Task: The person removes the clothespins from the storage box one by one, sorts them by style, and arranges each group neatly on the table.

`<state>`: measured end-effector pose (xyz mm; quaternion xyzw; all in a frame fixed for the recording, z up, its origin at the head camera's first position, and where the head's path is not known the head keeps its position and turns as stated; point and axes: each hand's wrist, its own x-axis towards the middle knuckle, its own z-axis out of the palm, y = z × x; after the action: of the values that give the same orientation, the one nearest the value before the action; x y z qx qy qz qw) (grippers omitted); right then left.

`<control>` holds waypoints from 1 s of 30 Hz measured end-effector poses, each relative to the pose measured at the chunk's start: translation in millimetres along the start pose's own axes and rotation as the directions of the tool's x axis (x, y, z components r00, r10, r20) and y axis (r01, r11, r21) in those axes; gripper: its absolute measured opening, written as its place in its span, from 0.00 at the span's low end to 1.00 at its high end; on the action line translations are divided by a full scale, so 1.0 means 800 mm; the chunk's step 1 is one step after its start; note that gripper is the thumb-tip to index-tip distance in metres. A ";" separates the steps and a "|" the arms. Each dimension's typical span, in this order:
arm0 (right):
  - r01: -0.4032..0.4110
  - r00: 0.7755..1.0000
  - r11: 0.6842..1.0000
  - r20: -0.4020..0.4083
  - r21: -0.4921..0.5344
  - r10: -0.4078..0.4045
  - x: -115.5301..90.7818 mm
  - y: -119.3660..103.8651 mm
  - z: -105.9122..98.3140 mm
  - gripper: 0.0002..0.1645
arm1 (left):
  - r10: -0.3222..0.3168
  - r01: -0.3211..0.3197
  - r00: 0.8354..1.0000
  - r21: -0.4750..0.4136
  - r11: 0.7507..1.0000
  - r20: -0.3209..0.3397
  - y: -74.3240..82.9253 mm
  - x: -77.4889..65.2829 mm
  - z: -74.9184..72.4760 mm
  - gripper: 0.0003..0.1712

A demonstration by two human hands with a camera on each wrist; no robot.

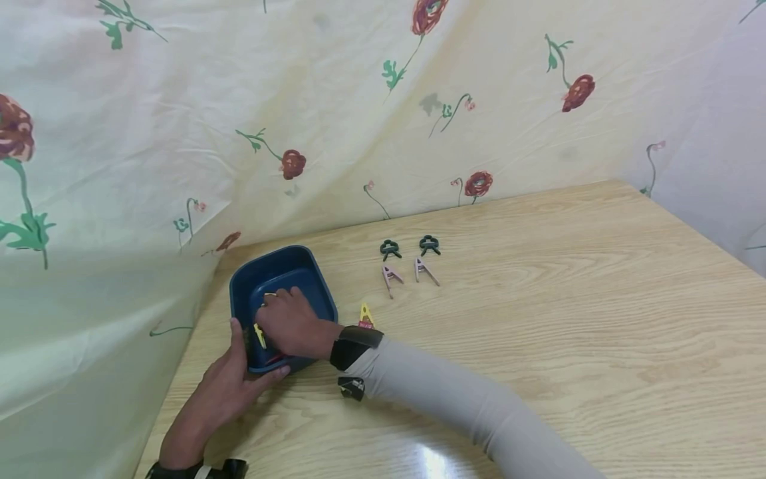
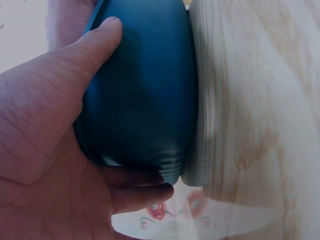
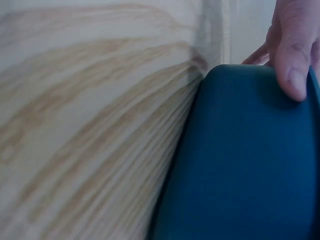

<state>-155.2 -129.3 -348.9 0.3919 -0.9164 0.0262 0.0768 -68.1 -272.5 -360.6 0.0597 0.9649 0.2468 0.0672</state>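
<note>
A dark blue plastic tub (image 1: 322, 283) stands at the left of the wooden table. My left hand (image 1: 230, 382) grips its near left corner; in the left wrist view the thumb lies on one wall and the fingers reach round the corner. My right hand (image 1: 293, 324) is down inside the tub, its fingertips hidden. A yellow spring clip (image 1: 259, 336) shows beside that hand, and a bit of yellow appears by its fingers; whether the fingers pinch anything is not visible. Something red, partly covered, lies near the tub's front wall.
Right of the tub lie two dark green clamps (image 1: 429, 245), two pink clothespin-like clips (image 1: 425, 271) and a yellow-and-red clip (image 1: 366, 317) close to my right wrist. A flowered cloth (image 1: 335, 100) hangs behind and left of the table (image 1: 568, 319).
</note>
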 end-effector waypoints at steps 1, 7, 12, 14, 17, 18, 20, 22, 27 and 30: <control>-0.006 1.000 1.000 -0.006 0.001 0.006 0.000 0.001 0.001 0.04 | -0.005 0.005 1.000 -0.002 1.000 0.003 0.000 0.000 0.000 0.75; -0.039 0.991 0.999 -0.127 -0.014 0.037 -0.002 0.009 0.002 0.07 | -0.019 0.019 1.000 -0.013 1.000 0.014 0.001 0.000 -0.002 0.76; -0.075 0.986 0.994 -0.157 -0.078 0.062 -0.002 0.013 0.002 0.10 | -0.028 0.029 0.999 -0.013 1.000 0.020 0.001 0.000 -0.002 0.76; -0.080 0.990 0.988 -0.123 -0.129 0.064 -0.002 0.014 0.001 0.12 | -0.034 0.034 0.999 -0.016 0.999 0.023 0.002 0.000 -0.003 0.76; -0.079 0.996 0.974 -0.058 -0.214 0.068 -0.002 0.017 -0.004 0.15 | -0.041 0.041 0.999 -0.019 0.999 0.025 0.003 0.001 -0.003 0.76; -0.077 0.997 0.969 -0.041 -0.236 0.070 -0.003 0.018 -0.006 0.16 | -0.042 0.043 0.999 -0.021 0.999 0.026 0.003 0.001 -0.004 0.76; -0.069 0.998 0.959 -0.008 -0.275 0.069 -0.004 0.021 -0.008 0.17 | -0.047 0.047 0.998 -0.022 0.999 0.030 0.004 0.001 -0.004 0.76; -0.065 0.997 0.951 0.018 -0.304 0.074 -0.006 0.023 -0.011 0.17 | -0.051 0.051 0.998 -0.019 0.998 0.034 0.004 0.001 -0.004 0.76; -0.070 0.993 0.934 0.062 -0.351 0.097 -0.009 0.026 -0.016 0.18 | -0.051 0.052 0.998 -0.019 0.998 0.036 0.004 0.001 -0.004 0.77; -0.135 0.990 0.950 0.008 -0.283 0.143 -0.010 0.029 -0.022 0.14 | -0.053 0.055 0.998 -0.032 0.998 0.040 0.003 0.001 -0.004 0.77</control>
<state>-164.2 -105.7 -332.7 0.3116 -0.9372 -0.1045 0.1167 -69.1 -271.4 -357.0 0.0373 0.9605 0.2595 0.0937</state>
